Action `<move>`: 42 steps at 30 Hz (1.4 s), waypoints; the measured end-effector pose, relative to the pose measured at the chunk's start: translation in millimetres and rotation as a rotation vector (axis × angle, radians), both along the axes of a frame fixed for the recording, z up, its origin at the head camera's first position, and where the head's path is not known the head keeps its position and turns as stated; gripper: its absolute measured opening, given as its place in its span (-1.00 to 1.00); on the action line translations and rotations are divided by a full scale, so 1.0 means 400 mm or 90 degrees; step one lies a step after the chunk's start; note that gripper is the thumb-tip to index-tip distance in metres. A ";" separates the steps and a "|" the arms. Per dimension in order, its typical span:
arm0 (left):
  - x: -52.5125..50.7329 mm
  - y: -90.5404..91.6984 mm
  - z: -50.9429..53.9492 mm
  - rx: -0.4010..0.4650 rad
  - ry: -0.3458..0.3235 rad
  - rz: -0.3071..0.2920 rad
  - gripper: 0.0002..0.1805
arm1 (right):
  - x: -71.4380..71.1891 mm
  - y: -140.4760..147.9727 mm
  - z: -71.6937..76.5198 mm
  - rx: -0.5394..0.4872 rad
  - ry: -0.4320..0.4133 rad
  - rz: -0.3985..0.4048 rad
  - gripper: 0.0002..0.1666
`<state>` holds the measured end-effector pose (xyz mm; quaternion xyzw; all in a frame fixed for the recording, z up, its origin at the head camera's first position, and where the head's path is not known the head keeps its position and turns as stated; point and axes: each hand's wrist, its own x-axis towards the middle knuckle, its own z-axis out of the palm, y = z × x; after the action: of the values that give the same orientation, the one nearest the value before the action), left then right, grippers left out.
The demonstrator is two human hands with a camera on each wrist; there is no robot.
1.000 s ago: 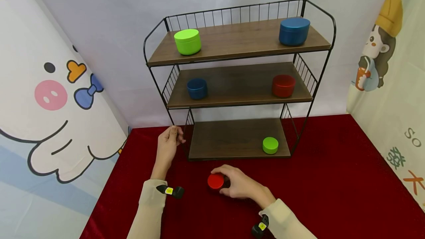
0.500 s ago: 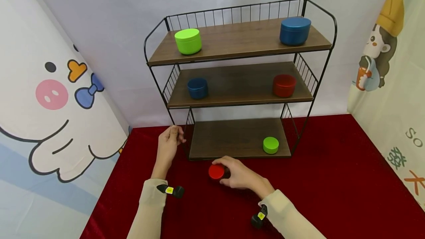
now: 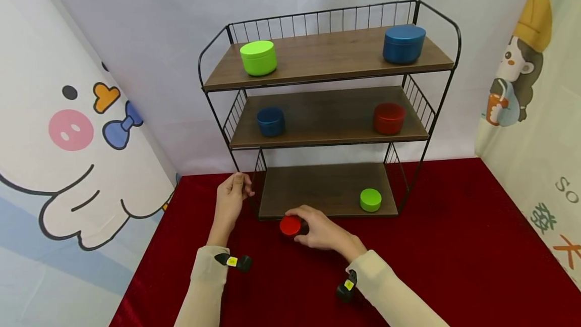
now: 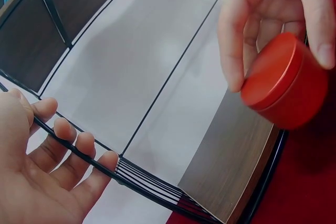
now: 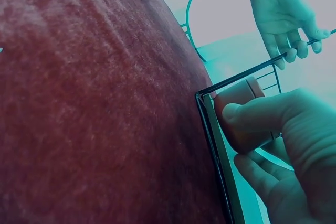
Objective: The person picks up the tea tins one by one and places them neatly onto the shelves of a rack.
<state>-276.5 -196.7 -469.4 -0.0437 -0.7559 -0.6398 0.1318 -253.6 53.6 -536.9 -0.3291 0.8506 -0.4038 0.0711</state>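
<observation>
In the head view, my right hand grips a small round red tin just in front of the bottom board of a three-tier shelf rack. Thumb and fingers hold the tin by its sides, lifted off the cloth in the left wrist view. My left hand holds the rack's left front post; in the left wrist view its fingers curl around the black wire post. The right wrist view shows the tin close to the rack's lower front corner.
A small green tin stands on the bottom board's right. The middle board bears a blue tin and a red tin. On top are a larger green tin and a large blue tin. Red cloth covers the table.
My right hand has carried the red tin forward toward the rack's bottom board, lately a little leftward. My left hand has stayed on the post.
</observation>
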 end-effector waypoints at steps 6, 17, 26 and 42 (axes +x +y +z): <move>0.000 0.004 0.000 0.001 0.003 -0.004 -0.43 | -0.020 -0.018 -0.005 -0.009 0.009 -0.023 -0.26; 0.002 0.003 0.002 -0.001 0.001 0.000 -0.43 | -0.054 -0.051 0.001 -0.018 0.010 -0.056 -0.25; 0.003 0.006 0.012 0.016 -0.018 -0.005 -0.44 | -0.082 -0.059 -0.014 -0.031 0.004 -0.090 -0.25; 0.001 0.002 0.005 0.013 -0.010 -0.004 -0.47 | -0.106 -0.075 -0.016 -0.040 0.002 -0.113 -0.26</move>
<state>-276.0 -196.0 -467.5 -0.0396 -0.7503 -0.6481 0.1240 -295.9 23.6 -543.3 -0.2552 0.8635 -0.4345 0.0235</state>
